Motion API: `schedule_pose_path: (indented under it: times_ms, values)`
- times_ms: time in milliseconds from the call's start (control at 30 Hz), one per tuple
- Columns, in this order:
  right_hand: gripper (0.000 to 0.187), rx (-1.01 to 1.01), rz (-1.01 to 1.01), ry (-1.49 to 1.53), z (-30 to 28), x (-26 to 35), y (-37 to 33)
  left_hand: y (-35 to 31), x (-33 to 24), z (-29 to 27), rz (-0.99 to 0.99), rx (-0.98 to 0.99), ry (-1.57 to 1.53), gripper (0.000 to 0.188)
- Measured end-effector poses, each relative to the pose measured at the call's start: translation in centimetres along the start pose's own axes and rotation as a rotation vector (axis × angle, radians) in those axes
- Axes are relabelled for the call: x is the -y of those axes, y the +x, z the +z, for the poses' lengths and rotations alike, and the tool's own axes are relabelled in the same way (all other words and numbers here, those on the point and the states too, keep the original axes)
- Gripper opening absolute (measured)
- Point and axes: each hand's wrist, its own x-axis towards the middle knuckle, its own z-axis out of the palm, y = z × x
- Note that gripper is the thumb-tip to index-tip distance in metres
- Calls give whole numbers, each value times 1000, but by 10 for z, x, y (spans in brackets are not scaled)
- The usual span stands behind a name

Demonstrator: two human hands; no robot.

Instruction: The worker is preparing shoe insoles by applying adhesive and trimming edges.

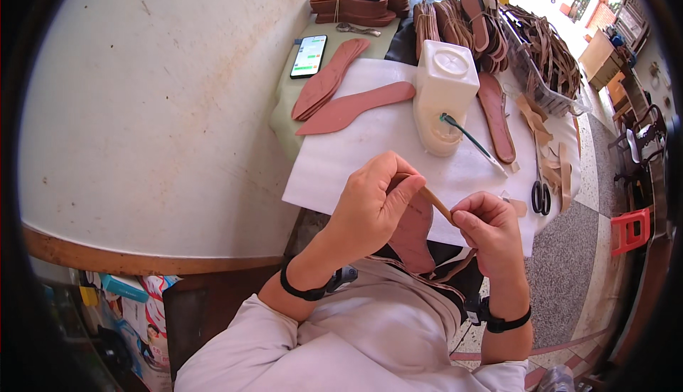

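Note:
A narrow tan leather strip [437, 204] is stretched between my two hands, above the near edge of the table. My left hand [377, 196] pinches its upper left end between thumb and fingers. Lower down, my right hand [489, 227] pinches the strip with thumb and forefinger. Beneath my hands lies a reddish-brown insole [413, 239], partly hidden by my left hand. More thin strips [455, 267] hang below, by my lap. Ahead stands a white plastic glue container [448, 82], with a green-handled brush [473, 141] leaning out of its opening.
Stacked insoles [327, 82] and a lit phone [309, 56] lie at the back left. Black scissors [541, 196] rest among leather scraps on the right. A clear bin [541, 82] of strips stands behind. The white wall [142, 122] bounds the left; a red stool [630, 232] stands right.

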Motion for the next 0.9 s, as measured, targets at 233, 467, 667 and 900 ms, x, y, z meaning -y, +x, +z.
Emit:
schedule_pose_path:
  times_ms: [233, 467, 667, 900]
  values:
    - [7, -25, -35, -13, 2, -14, 2, 0, 8, 5, -40, -44, -34, 18]
    - [6, -46, -32, -42, 1, -20, 2, 1, 11, 10, -39, -55, -55, 19]
    - [6, -53, -89, -65, 5, -25, 4, 2, 12, 12, -52, -78, -81, 20]
    - [5, -56, -97, -103, 7, -29, 5, 2, 17, 13, -44, -87, -78, 21]
